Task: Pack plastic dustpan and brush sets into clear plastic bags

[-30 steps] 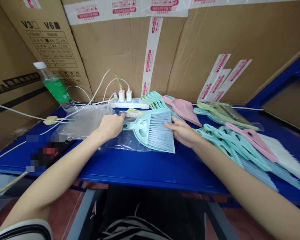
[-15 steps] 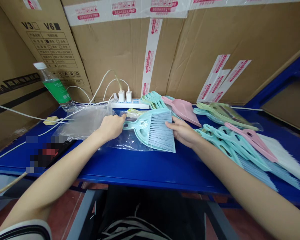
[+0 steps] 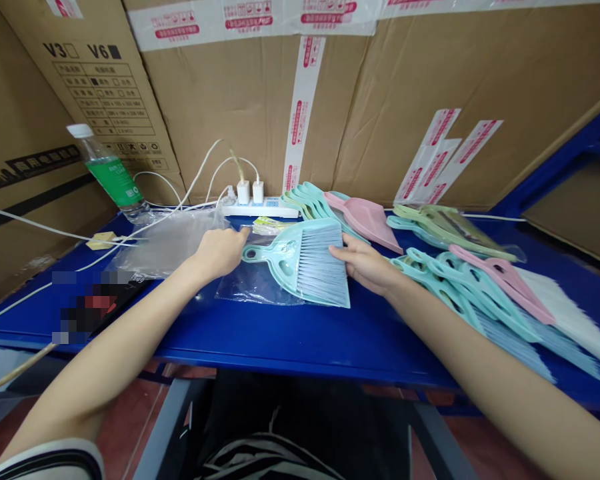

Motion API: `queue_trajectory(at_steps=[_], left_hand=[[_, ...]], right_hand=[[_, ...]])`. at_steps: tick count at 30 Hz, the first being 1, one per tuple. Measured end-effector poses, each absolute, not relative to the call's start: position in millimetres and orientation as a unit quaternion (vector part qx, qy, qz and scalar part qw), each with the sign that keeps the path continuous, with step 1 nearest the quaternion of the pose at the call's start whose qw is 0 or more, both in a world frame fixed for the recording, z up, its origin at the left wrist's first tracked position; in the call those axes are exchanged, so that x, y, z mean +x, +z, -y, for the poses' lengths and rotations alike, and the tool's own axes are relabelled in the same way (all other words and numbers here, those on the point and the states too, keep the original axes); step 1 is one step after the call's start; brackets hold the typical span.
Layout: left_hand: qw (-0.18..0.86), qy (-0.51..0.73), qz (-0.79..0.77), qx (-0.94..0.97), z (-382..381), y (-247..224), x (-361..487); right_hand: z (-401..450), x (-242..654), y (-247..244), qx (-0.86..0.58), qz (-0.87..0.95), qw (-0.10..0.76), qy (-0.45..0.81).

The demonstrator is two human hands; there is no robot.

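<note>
A light-blue dustpan (image 3: 285,257) with a brush (image 3: 323,261) lying on it is at the middle of the blue table. My right hand (image 3: 367,263) grips the wide right edge of the pair, thumb on the bristles. A clear plastic bag (image 3: 260,287) lies around and under the dustpan's handle side. My left hand (image 3: 220,252) is at the handle end, its fingers curled on the bag's edge. The bag's opening cannot be made out clearly.
Clear bags (image 3: 167,243) lie at the left, near a bottle (image 3: 113,177) and a power strip (image 3: 260,208). Dustpans (image 3: 370,220) are stacked behind. Several brushes (image 3: 500,280) and a bagged green set (image 3: 450,230) lie right. Cables cross the left side.
The dustpan and brush have shifted slightly left, and more of the handle end shows. My left hand has moved a little left; my right hand has moved slightly left too.
</note>
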State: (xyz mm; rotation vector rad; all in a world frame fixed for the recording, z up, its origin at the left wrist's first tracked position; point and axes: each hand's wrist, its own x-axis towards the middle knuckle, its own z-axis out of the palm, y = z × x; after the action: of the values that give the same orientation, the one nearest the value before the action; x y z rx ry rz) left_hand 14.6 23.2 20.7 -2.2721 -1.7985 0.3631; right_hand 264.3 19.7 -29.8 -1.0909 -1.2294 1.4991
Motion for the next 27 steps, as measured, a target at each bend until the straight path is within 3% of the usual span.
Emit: queue_trajectory(at_steps=[27], left_hand=[[0.080, 0.120, 0.611, -0.778, -23.2, 22.3, 15.3]], right_hand=[[-17.2, 263.2, -28.2, -0.443, 0.497, 0.424, 0.614]])
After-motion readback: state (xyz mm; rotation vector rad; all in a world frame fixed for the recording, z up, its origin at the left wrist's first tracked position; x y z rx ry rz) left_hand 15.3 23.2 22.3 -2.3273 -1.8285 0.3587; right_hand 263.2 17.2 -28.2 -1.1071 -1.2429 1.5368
